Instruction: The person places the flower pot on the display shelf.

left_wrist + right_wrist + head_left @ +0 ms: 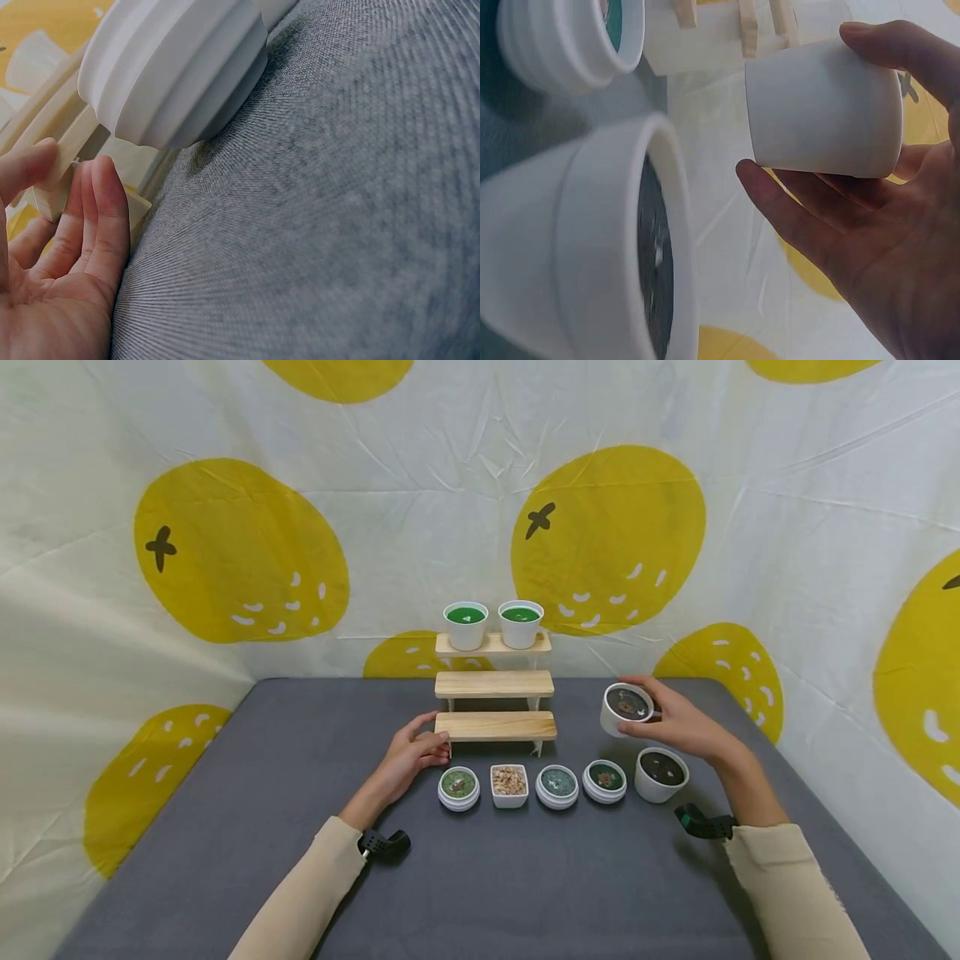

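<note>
A three-tier wooden display stand (495, 727) stands at the back of the grey table. My left hand (408, 756) is at the left end of its lowest shelf, thumb and index finger on either side of that end in the left wrist view. To the right, my right hand (678, 720) grips a white cup (613, 718) with dark contents, held above the table. Thumb and fingers span the cup's wall in the right wrist view (825, 109). Two white cups with green contents, one left (467, 631) and one right (520, 628), sit on the top shelf.
A row of small white containers lies before the stand: a green-filled bowl (458, 789), a square dish (509, 787) of tan bits, a grey-green bowl (557, 787) and a dark green bowl (604, 782). Another dark-filled cup (660, 777) ends it. A fruit-patterned curtain (427, 510) hangs behind.
</note>
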The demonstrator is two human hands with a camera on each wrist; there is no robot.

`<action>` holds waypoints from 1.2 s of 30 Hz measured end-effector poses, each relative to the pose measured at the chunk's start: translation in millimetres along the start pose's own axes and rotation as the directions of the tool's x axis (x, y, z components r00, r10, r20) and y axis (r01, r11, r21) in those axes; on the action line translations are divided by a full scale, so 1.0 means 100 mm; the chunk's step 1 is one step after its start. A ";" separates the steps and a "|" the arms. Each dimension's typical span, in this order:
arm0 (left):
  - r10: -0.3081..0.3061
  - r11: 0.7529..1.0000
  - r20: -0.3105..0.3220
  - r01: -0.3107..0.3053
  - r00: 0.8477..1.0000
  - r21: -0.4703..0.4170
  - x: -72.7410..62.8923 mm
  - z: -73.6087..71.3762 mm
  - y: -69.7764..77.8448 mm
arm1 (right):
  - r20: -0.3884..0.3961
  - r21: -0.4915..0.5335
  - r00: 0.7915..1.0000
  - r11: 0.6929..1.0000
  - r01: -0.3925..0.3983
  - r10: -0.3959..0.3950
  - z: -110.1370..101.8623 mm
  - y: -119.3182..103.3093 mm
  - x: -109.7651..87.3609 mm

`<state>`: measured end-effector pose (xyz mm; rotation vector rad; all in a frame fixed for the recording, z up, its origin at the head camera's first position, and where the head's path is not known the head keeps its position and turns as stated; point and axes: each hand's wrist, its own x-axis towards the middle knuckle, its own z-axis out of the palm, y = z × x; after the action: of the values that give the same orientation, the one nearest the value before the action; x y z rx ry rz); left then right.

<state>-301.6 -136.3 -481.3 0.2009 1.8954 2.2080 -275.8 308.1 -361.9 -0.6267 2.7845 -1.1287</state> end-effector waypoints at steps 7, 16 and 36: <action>-0.007 1.000 -0.006 0.007 1.000 0.004 0.00 0.00 0.00 | 0.014 0.010 1.000 1.000 -0.003 0.003 0.09 -0.16 0.17; -0.008 1.000 -0.008 0.009 1.000 0.001 -0.02 0.00 0.00 | 0.027 0.042 0.999 0.998 0.035 -0.036 0.19 -0.31 0.43; -0.004 1.000 -0.008 0.004 1.000 -0.002 -0.01 0.00 0.00 | 0.068 0.038 0.990 0.992 0.118 -0.121 0.49 -0.77 0.97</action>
<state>-300.5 -136.1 -480.9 0.1877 1.8963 2.2116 -327.7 187.6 -336.4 -0.8231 2.6951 -1.1489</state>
